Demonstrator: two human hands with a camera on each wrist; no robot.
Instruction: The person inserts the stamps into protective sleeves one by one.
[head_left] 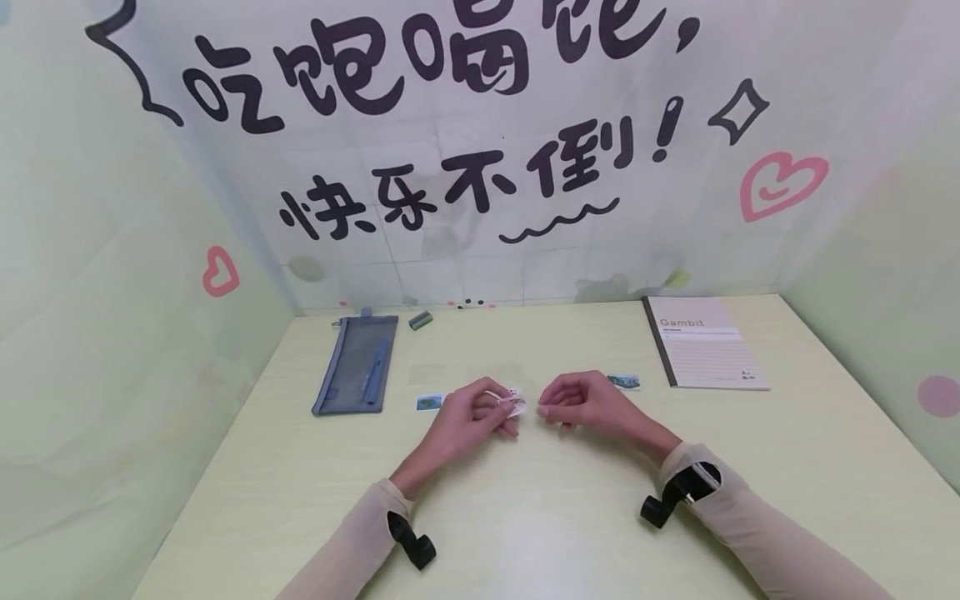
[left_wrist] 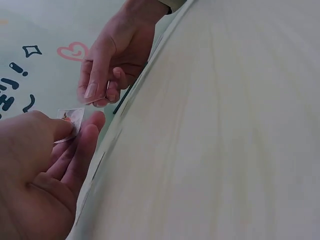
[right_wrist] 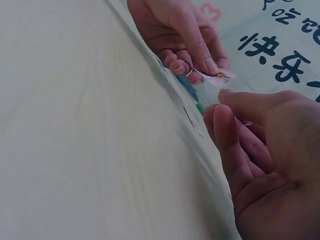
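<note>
Between thumb and fingers, my left hand (head_left: 477,414) pinches a small white stamp (left_wrist: 75,118) with an orange print. Clear film shows around the stamp in the right wrist view. Just to its right, my right hand (head_left: 588,402) has thumb and index finger pinched together, with a thin clear film edge (right_wrist: 244,121) at its fingers. In both wrist views the fingertips of the two hands are close to each other. A stamp with a blue-green picture (head_left: 429,402) lies left of the left hand; a similar stamp (head_left: 624,382) lies behind the right hand.
A blue mesh pencil case (head_left: 352,367) with a blue pen inside lies at the back left, beside a small dark green block (head_left: 421,320). At the back right lies a notebook (head_left: 708,346) with a dark spine. A printed cloth (head_left: 450,267) hangs behind the table (head_left: 517,533).
</note>
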